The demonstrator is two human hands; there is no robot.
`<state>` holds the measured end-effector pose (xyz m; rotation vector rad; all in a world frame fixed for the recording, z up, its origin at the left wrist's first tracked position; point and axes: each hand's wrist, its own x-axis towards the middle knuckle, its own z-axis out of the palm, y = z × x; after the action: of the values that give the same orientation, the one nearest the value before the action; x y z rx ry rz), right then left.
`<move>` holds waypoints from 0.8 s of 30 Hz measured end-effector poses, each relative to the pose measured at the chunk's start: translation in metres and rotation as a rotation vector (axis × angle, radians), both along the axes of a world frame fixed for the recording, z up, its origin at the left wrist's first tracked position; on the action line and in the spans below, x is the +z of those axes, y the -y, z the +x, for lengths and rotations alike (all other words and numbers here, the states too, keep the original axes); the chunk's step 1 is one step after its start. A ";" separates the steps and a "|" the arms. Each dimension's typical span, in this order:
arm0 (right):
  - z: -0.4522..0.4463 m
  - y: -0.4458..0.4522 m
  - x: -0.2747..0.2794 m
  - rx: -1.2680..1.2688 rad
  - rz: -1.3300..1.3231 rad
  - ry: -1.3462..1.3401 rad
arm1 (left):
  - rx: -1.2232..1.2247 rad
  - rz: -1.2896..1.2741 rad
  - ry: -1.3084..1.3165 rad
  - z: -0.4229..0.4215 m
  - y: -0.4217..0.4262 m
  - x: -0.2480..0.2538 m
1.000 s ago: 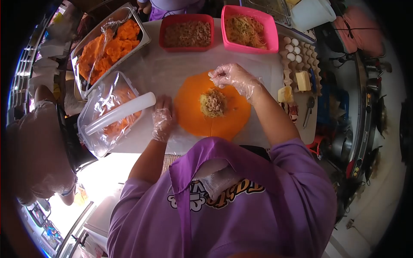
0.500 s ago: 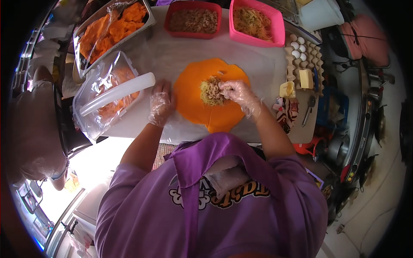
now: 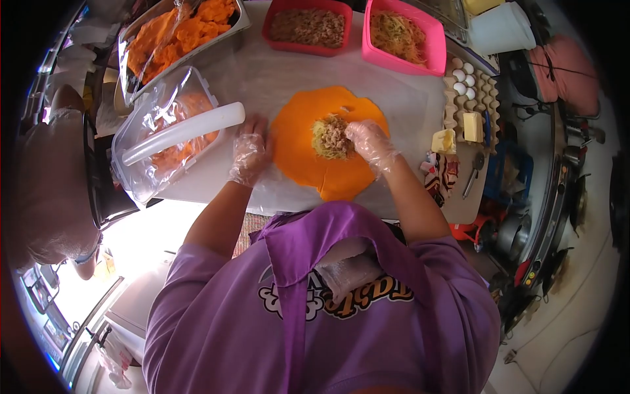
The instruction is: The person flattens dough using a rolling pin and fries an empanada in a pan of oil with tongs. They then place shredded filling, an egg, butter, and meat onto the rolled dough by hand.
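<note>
A flat, roughly round sheet of orange dough (image 3: 295, 141) lies on the covered table, with an uneven bulge along its near edge. At its middle sits a mound of pale shredded filling with crumbly meat on top (image 3: 331, 138). My right hand (image 3: 371, 143), in a clear plastic glove, is at the mound's right edge, fingers bunched together; what lies between them is hidden. A small loose bit (image 3: 346, 108) rests on the dough above the mound. Also gloved, my left hand (image 3: 251, 152) lies flat on the table just left of the dough, fingers stretched forward.
A translucent rolling pin (image 3: 187, 133) lies across a plastic-covered tub (image 3: 121, 167) of orange dough. Behind are a metal tray (image 3: 244, 25) of orange mash, a red meat tub (image 3: 268, 26) and a pink tub (image 3: 438, 39) of shreds. Eggs (image 3: 460, 87) and butter (image 3: 472, 127) stand right.
The view has shifted slightly, so the table appears a little further right. My right hand stays at the mound, its fingertips slightly further toward the mound's right edge. My left hand stays flat beside the dough.
</note>
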<state>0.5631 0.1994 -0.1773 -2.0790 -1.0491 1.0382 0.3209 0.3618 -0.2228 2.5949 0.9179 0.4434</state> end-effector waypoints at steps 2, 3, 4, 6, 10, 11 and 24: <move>-0.001 -0.001 0.002 0.070 -0.021 0.105 | 0.008 0.000 -0.002 0.000 0.000 0.000; -0.002 -0.002 0.002 0.137 -0.040 0.210 | 0.014 0.002 -0.003 0.000 0.000 -0.001; -0.005 -0.001 0.002 0.139 -0.041 0.209 | 0.017 0.001 -0.003 -0.001 0.000 -0.001; -0.016 0.000 0.010 -0.073 0.020 0.066 | 0.004 -0.002 0.009 -0.001 0.000 -0.002; -0.024 -0.006 0.031 -0.038 -0.057 0.203 | 0.013 -0.004 0.000 0.000 0.000 -0.003; -0.023 -0.007 0.032 0.087 -0.084 0.316 | 0.012 -0.006 0.002 0.000 0.000 -0.002; -0.014 0.000 0.000 -0.072 0.007 0.191 | 0.014 -0.064 -0.003 -0.001 0.000 -0.002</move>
<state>0.5493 0.1991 -0.1776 -2.2272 -1.0586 0.8122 0.3204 0.3618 -0.2250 2.5335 0.9363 0.4068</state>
